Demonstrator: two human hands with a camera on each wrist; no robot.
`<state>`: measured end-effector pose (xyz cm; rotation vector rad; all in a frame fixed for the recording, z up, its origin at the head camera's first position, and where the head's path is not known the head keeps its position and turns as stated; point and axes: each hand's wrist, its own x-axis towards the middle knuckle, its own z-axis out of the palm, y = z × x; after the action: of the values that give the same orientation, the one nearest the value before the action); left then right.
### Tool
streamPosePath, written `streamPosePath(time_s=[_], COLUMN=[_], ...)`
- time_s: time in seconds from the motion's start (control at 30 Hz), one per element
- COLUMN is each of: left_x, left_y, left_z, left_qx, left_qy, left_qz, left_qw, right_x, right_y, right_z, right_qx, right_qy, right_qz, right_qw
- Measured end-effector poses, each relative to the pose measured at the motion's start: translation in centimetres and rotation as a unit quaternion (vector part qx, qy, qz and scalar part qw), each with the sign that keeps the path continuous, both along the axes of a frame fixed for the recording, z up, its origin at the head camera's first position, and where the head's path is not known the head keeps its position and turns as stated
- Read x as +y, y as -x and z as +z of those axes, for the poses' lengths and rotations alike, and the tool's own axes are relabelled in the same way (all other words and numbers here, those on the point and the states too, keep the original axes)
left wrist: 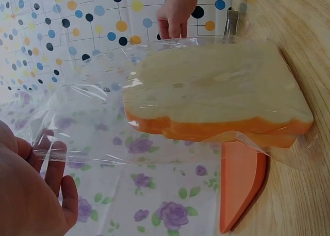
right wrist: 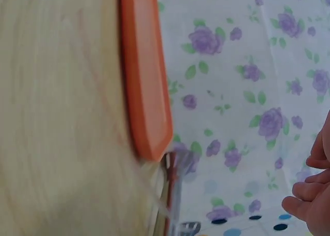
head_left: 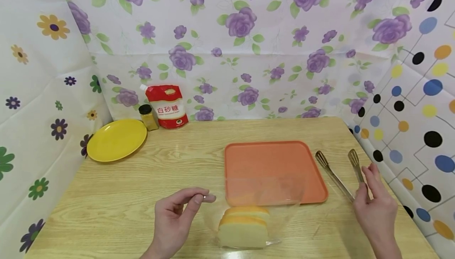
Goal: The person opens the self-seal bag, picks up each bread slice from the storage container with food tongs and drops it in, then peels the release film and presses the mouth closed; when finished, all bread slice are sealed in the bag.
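Observation:
My left hand [head_left: 174, 217] pinches the edge of a clear plastic bag [left wrist: 90, 107] between thumb and index finger. Inside the bag are bread slices [head_left: 243, 233] with an orange-brown crust, at the table's front and just before the orange tray [head_left: 270, 160]. Over at the right, metal tongs [head_left: 334, 176] with slotted ends lie spread on the table. My right hand [head_left: 376, 203] is above their near end, hiding part of it in the head view. From the right wrist view, its loosely bent fingers [right wrist: 304, 192] appear apart from the tongs, with nothing between them.
A yellow plate [head_left: 117, 140] lies at the back left. Beside it stand a small black-lidded jar [head_left: 148, 117] and a red and white sugar pouch [head_left: 167, 107]. Patterned cloth walls [head_left: 227, 81] border the wooden table [head_left: 170, 156] behind and on both sides.

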<state>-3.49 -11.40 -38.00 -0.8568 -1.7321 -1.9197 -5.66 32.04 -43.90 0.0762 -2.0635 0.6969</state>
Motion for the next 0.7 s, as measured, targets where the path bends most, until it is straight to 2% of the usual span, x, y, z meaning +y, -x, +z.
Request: streamPosePath(time_s=[0.13, 0.2, 0.23, 0.3, 0.33, 0.37, 0.43, 0.5, 0.53, 0.63, 0.7], left_x=[0.0, 0.0, 0.0, 0.0, 0.0, -0.1, -0.1, -0.1, -0.1, -0.1, -0.1], left_y=[0.0, -0.1, -0.1, -0.1, -0.1, -0.1, -0.1, -0.1, -0.1, 0.0, 0.0], left_z=[0.0, 0.1, 0.1, 0.1, 0.1, 0.2, 0.2, 0.2, 0.2, 0.2, 0.2], left_qx=[-0.001, -0.003, -0.005, -0.008, -0.009, -0.011, -0.013, -0.016, -0.018, -0.031, -0.039], left_qy=[0.000, 0.001, 0.002, 0.004, 0.005, 0.005, 0.006, 0.007, 0.008, 0.011, 0.011], left_qz=[0.000, 0.001, 0.002, 0.005, 0.007, 0.008, 0.010, 0.012, 0.014, 0.018, 0.016], left_qw=[1.0000, 1.0000, 1.0000, 0.9999, 0.9999, 0.9999, 0.9999, 0.9998, 0.9997, 0.9993, 0.9990], right_x=[-1.4, -2.3, -2.8, -3.9, -4.5, -5.1, -6.3, -7.5, -8.0, -9.4, -10.1], right_y=[0.1, 0.0, -0.1, -0.8, -1.2, -1.6, -2.2, -2.4, -2.3, -1.8, -1.6], right_z=[1.4, 2.3, 2.8, 3.9, 4.4, 4.9, 5.8, 6.4, 6.6, 7.1, 7.3], right_qx=[0.039, 0.055, 0.053, 0.000, -0.029, -0.068, -0.135, -0.162, -0.158, -0.135, -0.131], right_qy=[0.023, 0.040, 0.056, 0.095, 0.124, 0.155, 0.204, 0.230, 0.234, 0.228, 0.222], right_qz=[0.026, 0.052, 0.074, 0.139, 0.191, 0.239, 0.332, 0.414, 0.446, 0.504, 0.502], right_qw=[0.999, 0.996, 0.994, 0.986, 0.973, 0.956, 0.911, 0.866, 0.849, 0.822, 0.826])
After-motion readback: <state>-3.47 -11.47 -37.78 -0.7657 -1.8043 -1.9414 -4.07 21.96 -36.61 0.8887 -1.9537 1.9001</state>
